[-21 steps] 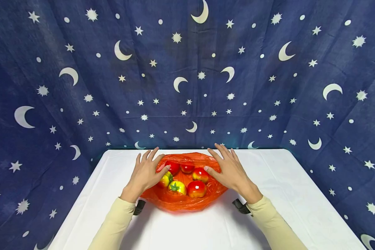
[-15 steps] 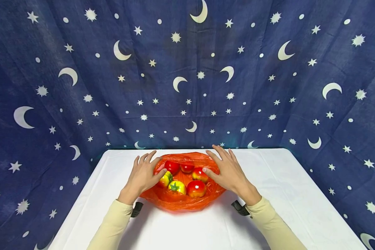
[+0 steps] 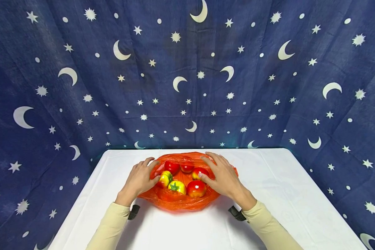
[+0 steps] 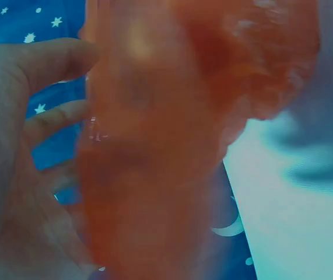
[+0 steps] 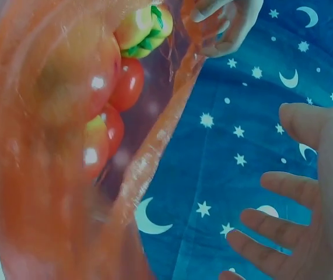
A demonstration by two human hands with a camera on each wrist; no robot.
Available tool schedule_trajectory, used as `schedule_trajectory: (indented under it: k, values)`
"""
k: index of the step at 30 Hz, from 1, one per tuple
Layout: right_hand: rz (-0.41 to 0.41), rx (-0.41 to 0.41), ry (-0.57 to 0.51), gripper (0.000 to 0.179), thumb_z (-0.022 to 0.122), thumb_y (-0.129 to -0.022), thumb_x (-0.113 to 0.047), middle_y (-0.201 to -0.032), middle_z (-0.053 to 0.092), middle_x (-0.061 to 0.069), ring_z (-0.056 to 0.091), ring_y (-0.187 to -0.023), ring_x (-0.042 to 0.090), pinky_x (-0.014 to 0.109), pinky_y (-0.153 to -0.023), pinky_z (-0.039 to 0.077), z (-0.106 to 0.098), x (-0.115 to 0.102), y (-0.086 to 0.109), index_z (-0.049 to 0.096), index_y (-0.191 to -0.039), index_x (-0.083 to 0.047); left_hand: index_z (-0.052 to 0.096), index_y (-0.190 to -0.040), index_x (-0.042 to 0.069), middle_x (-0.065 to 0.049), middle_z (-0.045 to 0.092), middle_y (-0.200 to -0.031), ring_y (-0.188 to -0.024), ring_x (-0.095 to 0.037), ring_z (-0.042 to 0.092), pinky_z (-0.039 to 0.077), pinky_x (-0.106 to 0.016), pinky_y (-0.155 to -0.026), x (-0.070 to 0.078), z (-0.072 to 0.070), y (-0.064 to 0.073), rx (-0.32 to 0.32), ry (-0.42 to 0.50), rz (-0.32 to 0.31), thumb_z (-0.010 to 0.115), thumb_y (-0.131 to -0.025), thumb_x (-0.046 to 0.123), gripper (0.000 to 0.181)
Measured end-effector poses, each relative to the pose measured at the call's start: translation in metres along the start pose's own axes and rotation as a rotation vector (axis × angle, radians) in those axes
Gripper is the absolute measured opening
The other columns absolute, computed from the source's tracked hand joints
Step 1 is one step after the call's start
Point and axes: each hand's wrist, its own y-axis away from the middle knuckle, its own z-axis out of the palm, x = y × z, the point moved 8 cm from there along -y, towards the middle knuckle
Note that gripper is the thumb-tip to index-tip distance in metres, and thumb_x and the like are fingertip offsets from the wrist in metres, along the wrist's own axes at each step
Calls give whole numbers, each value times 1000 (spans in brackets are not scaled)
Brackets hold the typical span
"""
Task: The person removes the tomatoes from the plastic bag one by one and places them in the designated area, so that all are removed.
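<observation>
Head view first: your right hand (image 3: 223,177) has slid inward and a bit toward you, so the red plastic bag's (image 3: 181,204) right corner now pokes out past it. Your left hand (image 3: 139,178) has dropped back slightly too, and its thumb sits more off to the side of the bag's mouth. Bag itself looks pretty much put, sitting around the middle of the white-covered table (image 3: 300,208), closer to the far edge than to either side edge.

Neither hand has a grip on anything that I can see. Right one's wide, fingers spread and loosely bent; left is wide too, though I can't tell if its fingertips touch the plastic. So imo your hands are framing the bag, not holding it yet.

Contents haven't budged: two yellow tomatoes (image 3: 177,188) with green tops, plus four shiny red fruits (image 3: 196,188), tomatoes or apples, can't tell which.
</observation>
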Motion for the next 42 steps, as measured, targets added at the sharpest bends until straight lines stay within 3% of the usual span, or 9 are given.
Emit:
schedule_trajectory:
  k: [8,11,16,23,30,35,42]
  values:
    - [-44,6,0,55,66,-89,-43,-145,50,8,51,-129,31,54,-107,43,7,-9,3,57,-136,-16,63,-116,17,-10,58,-127,-106,-32,63,54,-51,-88,0,8,0,-36,41,23,76,-82,22,37]
    - [-64,5,3,53,66,-90,-43,-144,50,8,52,-129,31,53,-106,45,10,-12,4,58,-135,-16,62,-106,18,-8,59,-123,-96,-28,65,58,-47,-78,0,9,0,-34,60,39,75,-80,11,30]
    - [-72,-10,-3,53,66,-90,-44,-143,52,9,52,-129,33,54,-106,45,15,-14,6,58,-135,-16,61,-98,19,-4,60,-119,-78,-22,63,56,-40,-62,-2,11,0,-26,91,56,69,-75,-6,35]
    - [-51,-53,-6,52,66,-89,-42,-143,51,7,53,-128,30,52,-105,47,24,-15,9,57,-136,-20,72,-105,19,-6,60,-123,-90,-27,68,60,-47,-74,-7,18,-1,-31,107,40,68,-78,-6,36]
    - [-49,-89,-20,51,67,-89,-42,-142,53,7,53,-129,30,53,-105,46,33,-16,11,59,-135,-21,68,-123,13,-6,60,-128,-101,-31,68,59,-51,-81,-10,23,-2,-36,110,8,73,-81,5,43]
    - [-24,-118,-28,51,69,-89,-40,-142,53,6,54,-128,31,55,-104,47,37,-13,11,59,-135,-20,60,-135,13,-8,55,-137,-116,-34,62,54,-57,-92,-13,28,-2,-93,152,-41,77,-81,15,57]
    - [-19,-172,-33,57,74,-83,-41,-142,53,6,54,-128,30,57,-103,47,43,-11,13,58,-135,-23,45,-148,16,-7,40,-153,-126,-38,54,48,-63,-98,-19,39,0,-191,207,-83,82,-74,16,83]
